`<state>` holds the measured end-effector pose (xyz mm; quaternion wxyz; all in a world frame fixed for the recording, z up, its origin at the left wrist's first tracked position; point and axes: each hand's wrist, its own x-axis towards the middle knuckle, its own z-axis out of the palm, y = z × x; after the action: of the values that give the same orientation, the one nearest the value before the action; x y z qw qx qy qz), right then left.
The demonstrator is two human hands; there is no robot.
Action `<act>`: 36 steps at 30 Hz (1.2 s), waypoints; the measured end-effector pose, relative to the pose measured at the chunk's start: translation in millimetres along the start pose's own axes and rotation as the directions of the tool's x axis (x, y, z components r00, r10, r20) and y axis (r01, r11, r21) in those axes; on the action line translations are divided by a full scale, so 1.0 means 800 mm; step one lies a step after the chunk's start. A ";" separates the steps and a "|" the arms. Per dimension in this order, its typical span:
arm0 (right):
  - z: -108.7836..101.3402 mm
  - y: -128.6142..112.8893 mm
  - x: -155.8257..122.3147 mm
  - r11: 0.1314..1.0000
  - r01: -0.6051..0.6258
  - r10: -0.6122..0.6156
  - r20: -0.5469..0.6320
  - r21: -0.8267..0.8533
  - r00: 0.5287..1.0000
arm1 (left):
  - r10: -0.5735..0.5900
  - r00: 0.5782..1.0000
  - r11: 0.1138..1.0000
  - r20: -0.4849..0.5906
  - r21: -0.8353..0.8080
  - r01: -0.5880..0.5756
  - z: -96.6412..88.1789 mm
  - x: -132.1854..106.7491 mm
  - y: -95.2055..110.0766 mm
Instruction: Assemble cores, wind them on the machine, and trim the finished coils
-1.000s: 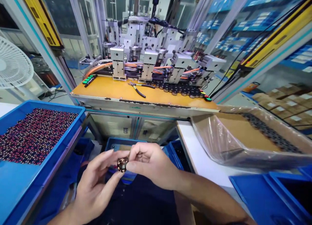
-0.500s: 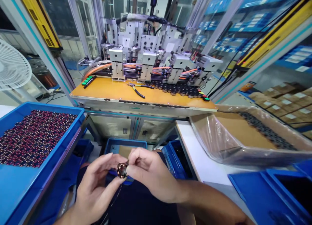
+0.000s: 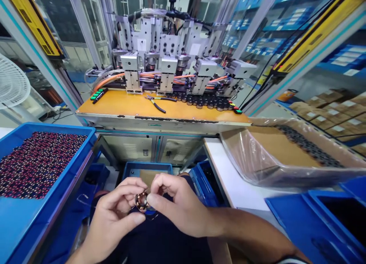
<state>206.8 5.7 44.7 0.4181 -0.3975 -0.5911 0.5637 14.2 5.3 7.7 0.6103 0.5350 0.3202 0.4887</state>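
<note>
Low in my view: coppery ring (image 3: pixel 140 204), right edge hidden
Right hand (image 3: pixel 177 203): grip pinching the ring
Left hand (image 3: pixel 112 214): curled close; whether gripping, I can't tell

Shiny, coppery metal ring (image 3: pixel 139 205)

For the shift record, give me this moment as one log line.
right hand: pinching small ring | left hand: at ring, grip unclear | pliers: on orange bench | blue tray: many small parts
</note>
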 end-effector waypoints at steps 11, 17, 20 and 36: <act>-0.041 -0.008 0.004 0.976 -0.214 0.201 0.195 0.047 0.960 | -0.284 0.959 0.925 -0.004 -0.263 0.273 0.023 -0.001 0.017; -0.036 -0.018 0.009 0.982 -0.184 0.190 0.194 -0.049 0.962 | -0.283 0.959 0.938 0.018 -0.204 0.280 0.022 0.000 0.017; -0.050 -0.016 0.011 0.975 -0.183 0.209 0.244 -0.124 0.947 | -0.306 0.951 0.925 0.045 -0.221 0.308 0.018 -0.002 0.019; -0.028 -0.019 0.046 0.890 0.385 -0.252 0.443 -0.243 0.861 | -0.408 0.902 0.855 0.141 -0.287 0.432 0.018 -0.007 0.023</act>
<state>215.6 47.1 62.2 0.3061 -0.2324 -0.8061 0.4500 21.0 -6.1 28.2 0.7904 0.3671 0.3249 0.3674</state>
